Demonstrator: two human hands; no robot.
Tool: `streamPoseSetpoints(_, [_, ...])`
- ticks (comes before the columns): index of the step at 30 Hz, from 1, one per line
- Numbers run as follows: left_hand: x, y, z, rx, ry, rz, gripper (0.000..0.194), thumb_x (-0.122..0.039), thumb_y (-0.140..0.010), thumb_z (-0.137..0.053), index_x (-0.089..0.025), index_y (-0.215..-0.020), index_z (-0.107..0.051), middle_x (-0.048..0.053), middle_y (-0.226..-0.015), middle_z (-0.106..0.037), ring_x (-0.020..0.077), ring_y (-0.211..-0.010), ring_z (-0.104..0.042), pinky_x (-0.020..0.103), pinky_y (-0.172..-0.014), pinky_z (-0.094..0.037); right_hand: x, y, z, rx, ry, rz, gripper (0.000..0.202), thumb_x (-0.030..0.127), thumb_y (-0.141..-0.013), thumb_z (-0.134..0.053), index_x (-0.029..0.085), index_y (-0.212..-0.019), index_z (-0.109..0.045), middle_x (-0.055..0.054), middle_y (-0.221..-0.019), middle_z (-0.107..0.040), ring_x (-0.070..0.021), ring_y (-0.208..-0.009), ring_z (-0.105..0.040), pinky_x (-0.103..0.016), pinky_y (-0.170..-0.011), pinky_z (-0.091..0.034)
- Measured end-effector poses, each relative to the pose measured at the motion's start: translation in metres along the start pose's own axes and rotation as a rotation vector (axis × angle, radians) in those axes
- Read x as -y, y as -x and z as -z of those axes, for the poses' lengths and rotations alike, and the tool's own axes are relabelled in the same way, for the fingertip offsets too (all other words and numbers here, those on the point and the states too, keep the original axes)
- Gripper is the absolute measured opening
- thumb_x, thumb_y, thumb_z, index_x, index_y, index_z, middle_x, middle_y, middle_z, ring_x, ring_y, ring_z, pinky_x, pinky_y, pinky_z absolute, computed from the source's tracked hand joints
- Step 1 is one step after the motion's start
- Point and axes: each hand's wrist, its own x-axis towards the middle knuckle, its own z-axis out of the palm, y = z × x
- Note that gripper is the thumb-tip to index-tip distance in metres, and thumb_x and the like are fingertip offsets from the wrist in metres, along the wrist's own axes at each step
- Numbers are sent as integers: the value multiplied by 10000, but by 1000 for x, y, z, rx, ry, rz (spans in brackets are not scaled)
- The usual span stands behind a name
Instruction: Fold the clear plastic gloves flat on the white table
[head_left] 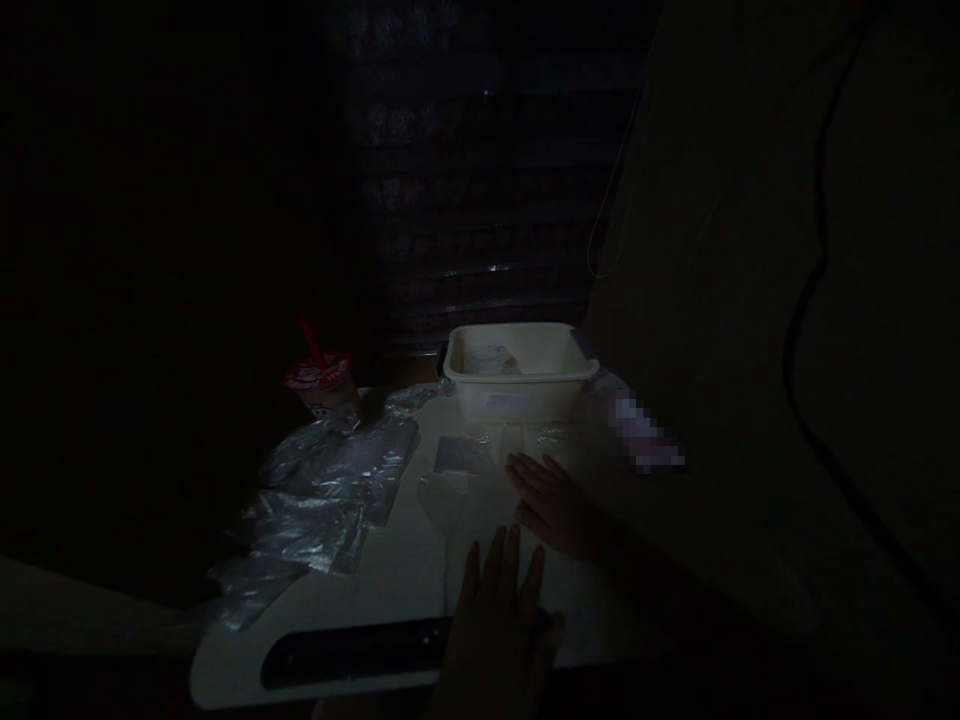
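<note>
Fingers spread, my left hand (pixel 499 615) reaches over the near edge of a pale table (pixel 397 560), beside a long black bar or slot (pixel 352 652). My right hand (pixel 555 505) lies farther forward with its fingers stretched out, palm down, and I see nothing gripped in it. Just ahead and left of the right hand is a small clear plastic packet (pixel 463 455). A faint see-through sheet or bag (pixel 442 503) lies between the packet and my left hand. Dim light hides whether the palms touch the table.
Clear plastic bags (pixel 330 490) are heaped along the table's left side. Behind them stands a cup (pixel 322 380) with a red lid and straw. A cream plastic bin (pixel 521 400) is at the back, with something pale inside. A dark cable (pixel 817 260) hangs at right.
</note>
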Motion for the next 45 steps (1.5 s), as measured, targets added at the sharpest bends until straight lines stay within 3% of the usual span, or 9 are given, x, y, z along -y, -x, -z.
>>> streamPoseSetpoints(10, [-3, 11, -7, -129, -48, -21, 575, -482, -773, -348, -260, -1280, -192, 139, -1292, -319, 334, -1168, -281, 539, -864, -255, -58, 3, -8, -282, 17, -196, 360, 253, -821, -296, 106, -1083, -494, -137, -1108, -531, -192, -1037, -475, -359, -866, -400])
streamPoseSetpoints(15, [-5, 14, -10, -108, -79, -9, 602, -519, -761, -334, -268, -1283, -171, 150, -1278, -338, 338, -1158, -298, 530, -837, -295, -46, 13, -5, -167, 19, -70, 326, 251, -817, -329, 129, -1060, -511, -109, -1132, -519, -190, -1060, -456, -376, -893, -371])
streamPoseSetpoints(22, [-9, 13, -6, -72, -41, 15, 623, -508, -770, -312, -224, -1295, -132, 147, -1305, -290, 342, -1167, -278, 515, -852, -278, -37, -1, 2, -59, 62, -131, 354, 209, -820, -308, 62, -1085, -490, -149, -1171, -477, -214, -1095, -417, -413, -929, -308])
streamPoseSetpoints(28, [-13, 16, -17, -59, -33, -43, 642, -503, -764, -329, -211, -1297, -122, 130, -1302, -305, 325, -1163, -292, 481, -854, -293, -10, -10, 4, 35, -53, -30, 371, 260, -819, -319, 136, -1148, -437, -102, -1234, -421, -197, -1149, -345, -435, -940, -266])
streamPoseSetpoints(32, [-12, 15, -3, -41, 0, -77, 619, -449, -786, -311, -178, -1302, -101, 129, -1319, -270, 307, -1188, -248, 470, -873, -294, -10, -13, 0, 18, -102, -52, 375, 263, -822, -306, 136, -1150, -436, -97, -1239, -416, -188, -1157, -334, -430, -951, -248])
streamPoseSetpoints(35, [12, 5, 19, -15, 27, 15, 500, -292, -833, -247, -197, -1301, -95, 66, -1354, -205, 228, -1225, -182, 421, -934, -254, -20, -13, -1, -61, -123, -87, 365, 243, -825, -295, 127, -1131, -456, -100, -1216, -442, -176, -1147, -351, -413, -962, -245])
streamPoseSetpoints(38, [60, -16, 27, 2, 27, 153, 435, -208, -835, -226, -216, -1270, -228, 61, -1289, -355, 195, -1189, -280, 437, -945, -236, -28, -11, -5, -137, -143, -136, 360, 223, -817, -301, 113, -1116, -468, -119, -1180, -476, -179, -1116, -395, -403, -944, -285])
streamPoseSetpoints(41, [107, -46, 12, 83, 23, 224, 363, -147, -791, -295, -133, -1113, -462, 119, -1179, -479, 206, -1092, -421, 426, -917, -287, -32, -11, -10, -198, -156, -145, 355, 212, -808, -310, 125, -1111, -472, -110, -1154, -500, -182, -1098, -415, -403, -934, -304])
streamPoseSetpoints(45, [134, -77, -11, 70, 31, 232, 376, -114, -740, -357, -98, -1103, -455, 135, -1159, -492, 202, -1054, -458, 369, -884, -342, -33, -10, -14, -233, -145, -139, 357, 215, -807, -311, 109, -1102, -480, -110, -1158, -496, -182, -1104, -403, -392, -945, -292])
